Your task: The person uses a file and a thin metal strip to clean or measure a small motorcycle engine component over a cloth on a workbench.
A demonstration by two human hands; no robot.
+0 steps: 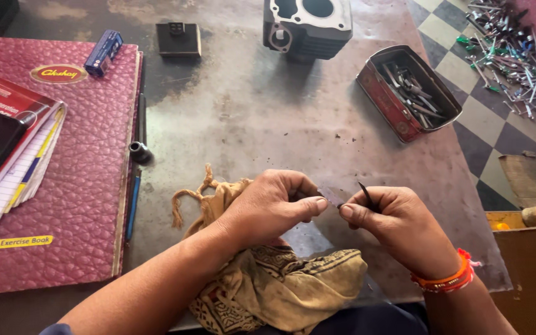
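A small, flat, dull purplish-grey strip [332, 196], thin and dusty-looking, is held in the air just above the stained grey metal worktop [262, 118], near its front edge and between the two hands; its exact material cannot be told. The left hand [268, 208] pinches the strip's left end, thumb and forefinger closed narrowly on it and the other fingers curled under the palm. The right hand [398, 223] meets it from the other side, thumb tip pressed against the strip's right end, and its fingers are also closed around a slim, dark, pointed metal tool [366, 193] whose tip sticks up and to the left above the knuckles. An orange and red thread band [448, 280] circles the right wrist. Directly under the left forearm lies a crumpled mustard-yellow printed cloth [280, 279] with a knotted frayed tail. Farther back on the worktop stand a grey cast-metal engine cylinder block [307, 25] and, to its right, an open red rectangular tin [392, 102] filled with small metal parts. At the left edge lies a maroon textured-cover ledger book [82, 186], with a lined exercise pad [13, 167] resting on it.
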